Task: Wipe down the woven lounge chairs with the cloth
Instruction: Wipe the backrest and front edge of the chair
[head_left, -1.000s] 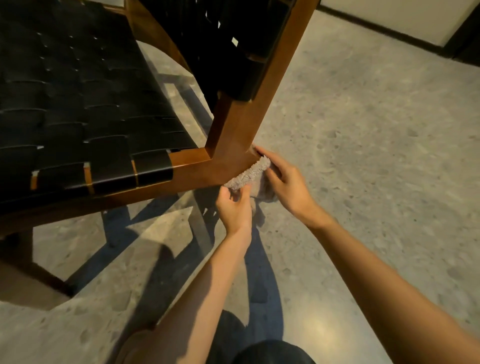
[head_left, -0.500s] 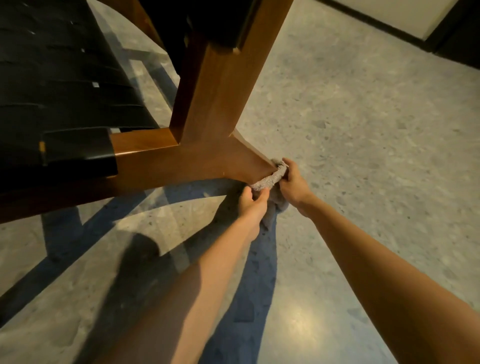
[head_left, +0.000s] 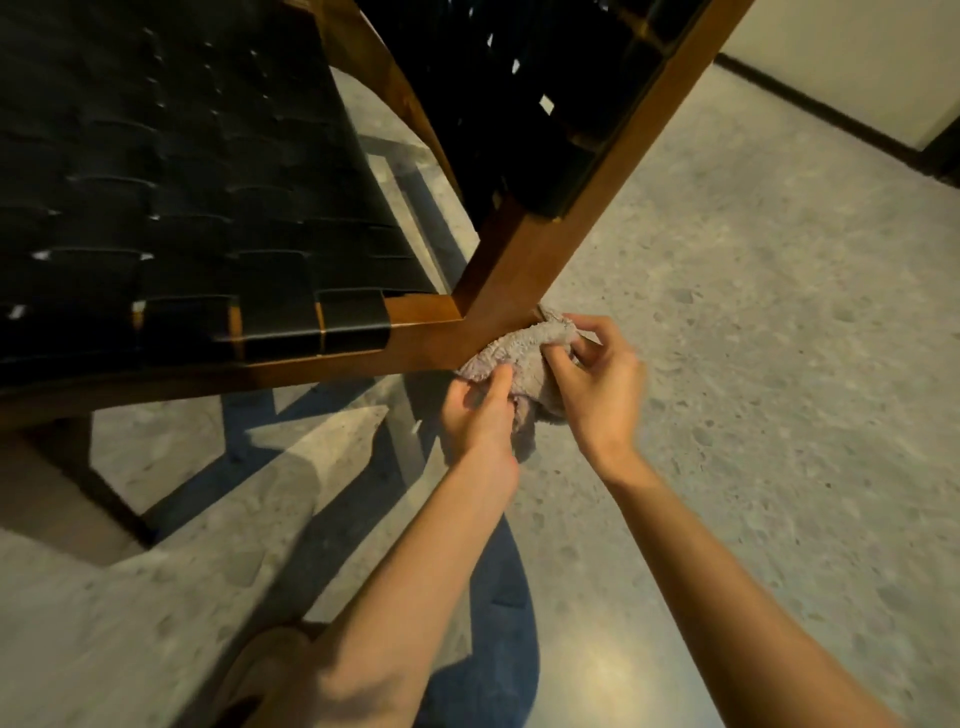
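Soft, fluffy cloth (head_left: 519, 358) here, light and floppy, bunched right up against the corner joint of the chair frame (head_left: 498, 291), just under the meeting point of seat rail and back post. Zero stiffness, so no use pushing it by an edge. Better wadded into a pad with fingers behind it. Not fragile, not slippery, and grippy enough on varnished wood by the look of it.

Left hand (head_left: 480, 415) pinching the lower end of the cloth between thumb and fingers. Right hand (head_left: 597, 384) curled round the upper end, holding it at the frame. Loose tail of cloth dangling below both hands.

Around: black woven seat (head_left: 208, 208) to the left, woven backrest (head_left: 519, 104) leaning up and away, speckled stone floor (head_left: 753, 389) underneath, pale wall (head_left: 857, 62) with a dark baseboard (head_left: 810, 101) far right. Blue trouser leg (head_left: 493, 649) at the bottom, probably a knee, hard to say with the wide lens.

In the way: mostly the tight angle of the joint itself, plus the strap ends (head_left: 353, 322) wrapped round the rail just beside it. Likely to snag a loose corner of the cloth on a careless pass.
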